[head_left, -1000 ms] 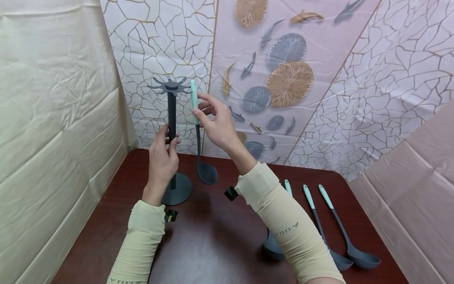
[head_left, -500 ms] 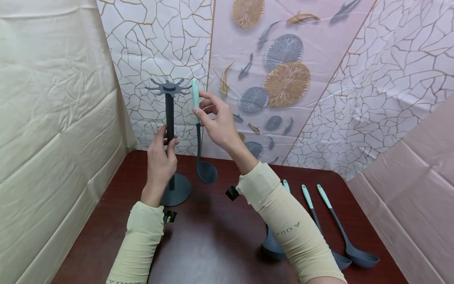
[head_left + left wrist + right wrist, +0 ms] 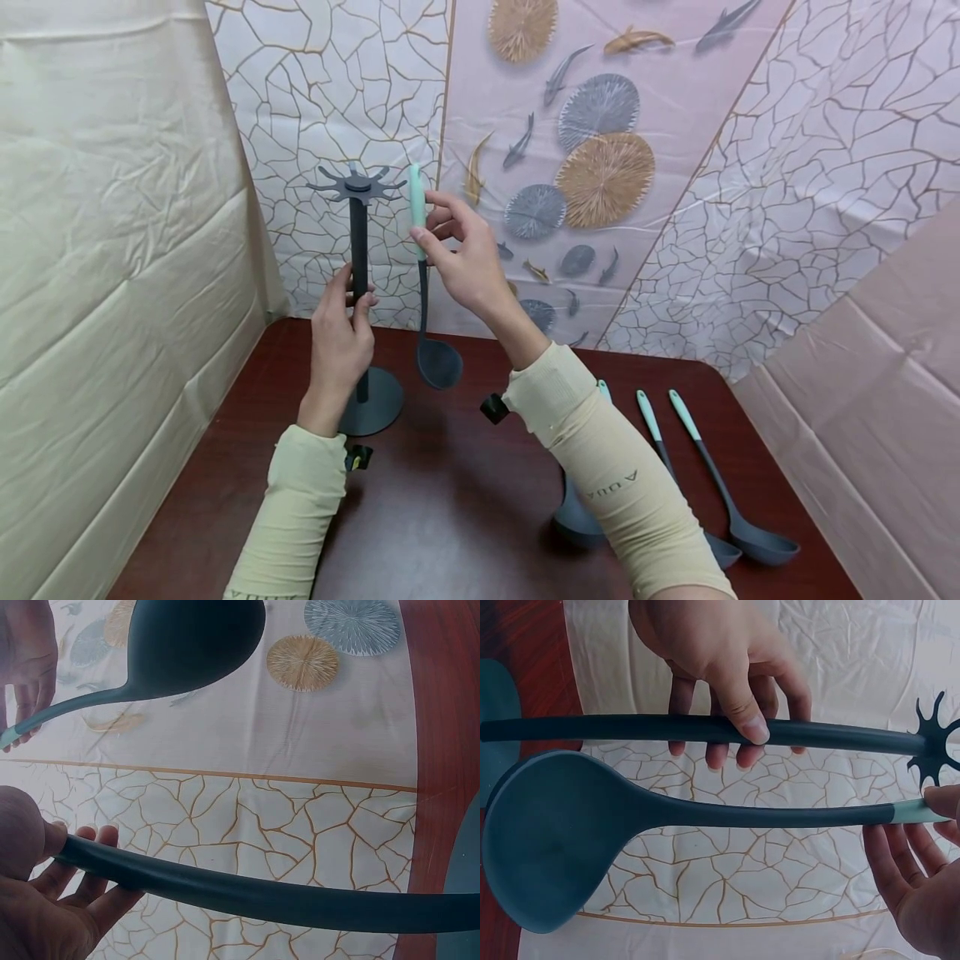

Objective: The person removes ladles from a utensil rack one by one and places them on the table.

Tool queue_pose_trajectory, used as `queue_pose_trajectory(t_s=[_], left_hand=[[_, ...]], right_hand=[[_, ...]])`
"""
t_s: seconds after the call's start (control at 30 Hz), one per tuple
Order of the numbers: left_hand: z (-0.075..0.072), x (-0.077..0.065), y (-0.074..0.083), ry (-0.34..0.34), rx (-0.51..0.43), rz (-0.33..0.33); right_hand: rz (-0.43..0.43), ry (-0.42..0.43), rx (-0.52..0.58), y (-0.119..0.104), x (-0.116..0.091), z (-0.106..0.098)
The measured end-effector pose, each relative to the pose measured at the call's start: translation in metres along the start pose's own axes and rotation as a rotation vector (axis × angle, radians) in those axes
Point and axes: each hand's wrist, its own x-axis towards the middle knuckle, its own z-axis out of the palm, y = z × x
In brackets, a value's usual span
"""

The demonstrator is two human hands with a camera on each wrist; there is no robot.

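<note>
My left hand (image 3: 341, 337) grips the dark post of a utensil stand (image 3: 360, 242), thumb on one side and fingers around the other. The stand has a round base and a crown of curved hooks on top. My right hand (image 3: 468, 258) pinches the mint-green handle of a dark grey ladle (image 3: 438, 364). Its bowl hangs down above the table, and the handle's tip is level with the hooks, just right of them. In the right wrist view the ladle (image 3: 562, 832) runs alongside the post (image 3: 840, 738), with a gap between them.
On the dark red table (image 3: 420, 517), a ladle (image 3: 577, 512) lies partly behind my right sleeve. Further right are a second ladle (image 3: 648, 417), also partly covered, and a third one (image 3: 761, 542). Patterned cloth (image 3: 337, 100) hangs behind the table and along both sides.
The ladle's handle has moved slightly to the right, away from the stand's hooks, with my right hand. My left hand keeps its grip on the post.
</note>
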Motion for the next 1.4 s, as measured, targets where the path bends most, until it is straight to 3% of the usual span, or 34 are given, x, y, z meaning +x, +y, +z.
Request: queue_pose_trajectory(t_s=[0.93,1.4], left_hand=[[0.001,-0.001,-0.002,0.008,-0.002,-0.002],[0.002,-0.001,-0.002,0.008,-0.004,0.001]], right_hand=[[-0.024,0.0,0.012,0.018,-0.008,-0.018],[0.015,0.004,0.026,0.025,-0.013,-0.025]])
